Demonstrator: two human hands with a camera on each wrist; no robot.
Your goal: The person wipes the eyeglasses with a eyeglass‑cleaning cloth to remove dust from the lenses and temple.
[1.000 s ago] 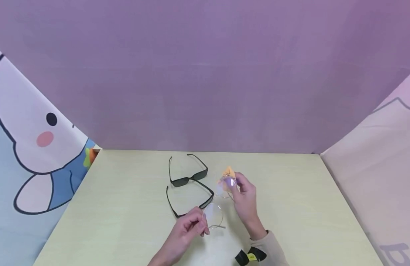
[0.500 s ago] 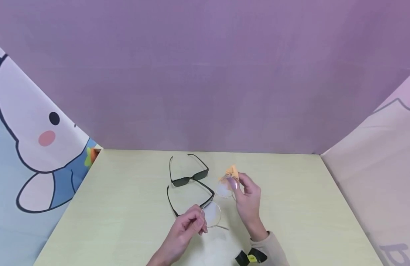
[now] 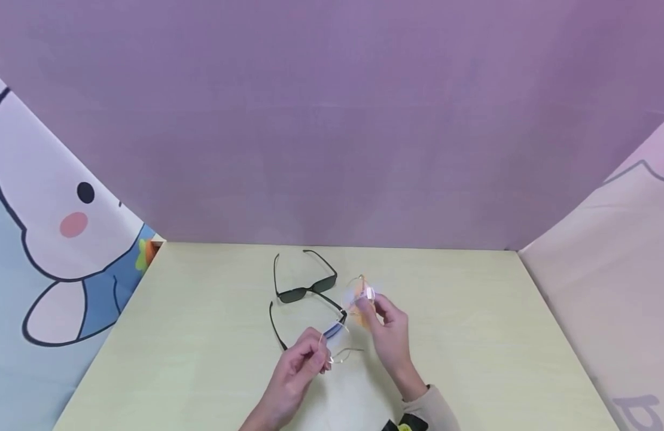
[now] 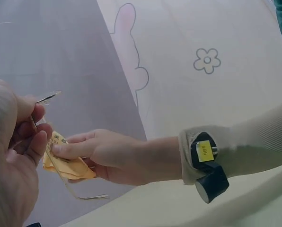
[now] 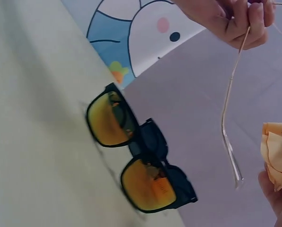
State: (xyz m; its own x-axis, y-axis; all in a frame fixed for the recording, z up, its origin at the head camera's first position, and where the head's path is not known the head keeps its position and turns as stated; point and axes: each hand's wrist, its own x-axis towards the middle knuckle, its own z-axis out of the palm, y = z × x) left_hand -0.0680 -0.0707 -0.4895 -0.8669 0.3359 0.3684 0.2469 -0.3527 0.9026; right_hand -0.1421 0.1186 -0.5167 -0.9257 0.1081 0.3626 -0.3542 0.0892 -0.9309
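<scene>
L thumb + index pinch the thin metal frame of the wire-rimmed glasses (image 5: 224,113) nr one hinge, other L fingers curled in under; L hand (image 3: 299,368) comes up from lower L, wrist fairly straight. R hand (image 3: 390,329) reaches in from lower R, thumb on top, fingers bent beneath, gripping a folded orange cloth (image 4: 70,168) at the far lens; can't tell if cloth covers both faces. So glasses are held up btwn the two hands, tilted, lenses clear, round & shiny, one slim temple hanging loose below L fingertips. Cloth is soft, creased, w/ dark printed characters. R wrist: beige knit sleeve (image 4: 245,137), black strap device (image 4: 212,184) w/ yellow label. Just beyond L fingers, black-framed glasses (image 5: 148,184), lenses amber in the R wrist view, front partly hidden by L hand in the head view; farther out, dark sunglasses (image 3: 293,294), temples open. Both on pale, smooth tabletop (image 3: 472,329). Farthest: matte purple backdrop (image 3: 332,120), cartoon-print panel (image 3: 57,239) off L.
</scene>
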